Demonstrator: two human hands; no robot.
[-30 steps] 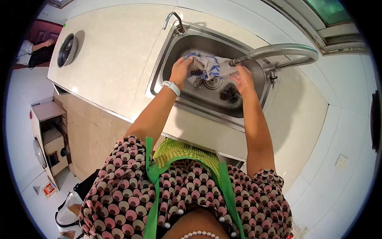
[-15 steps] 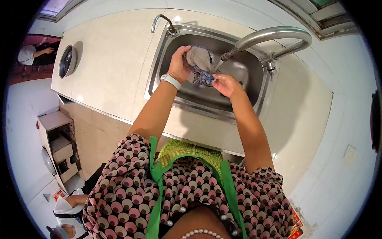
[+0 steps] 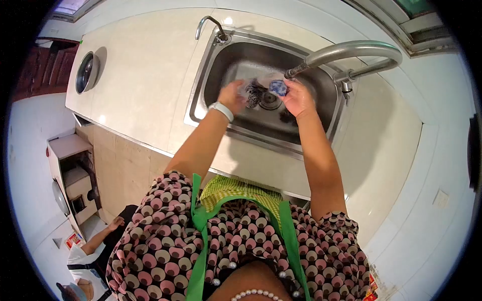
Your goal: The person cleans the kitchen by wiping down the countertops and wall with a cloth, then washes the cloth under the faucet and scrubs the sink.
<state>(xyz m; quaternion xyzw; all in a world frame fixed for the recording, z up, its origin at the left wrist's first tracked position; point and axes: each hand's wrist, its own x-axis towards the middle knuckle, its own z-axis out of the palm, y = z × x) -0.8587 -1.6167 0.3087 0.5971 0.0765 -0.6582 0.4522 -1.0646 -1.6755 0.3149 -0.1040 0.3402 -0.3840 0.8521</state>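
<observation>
Over the left part of the steel sink (image 3: 226, 60) is my left hand (image 3: 232, 96), blurred by motion, beside a dark mesh-like bundle (image 3: 255, 94); its fingers are too smeared to read. My right hand (image 3: 298, 97) holds a blue and white cloth (image 3: 278, 88), bunched up small, just below the spout of the curved faucet (image 3: 359, 47). Under the cloth shows the drain (image 3: 270, 100). A dark scrubber (image 3: 287, 116) lies in the sink near my right wrist.
A small thin tap (image 3: 211, 22) rises from the sink's back left corner. On the counter (image 3: 140, 65), at the far left, is a metal bowl (image 3: 87, 72). At the lower left is another person (image 3: 88, 261), near a cabinet (image 3: 70, 145).
The cloth, earlier stretched between both hands, is now bunched in my right hand. My left hand has come off it and lowered. The person at the lower left has an arm stretched out.
</observation>
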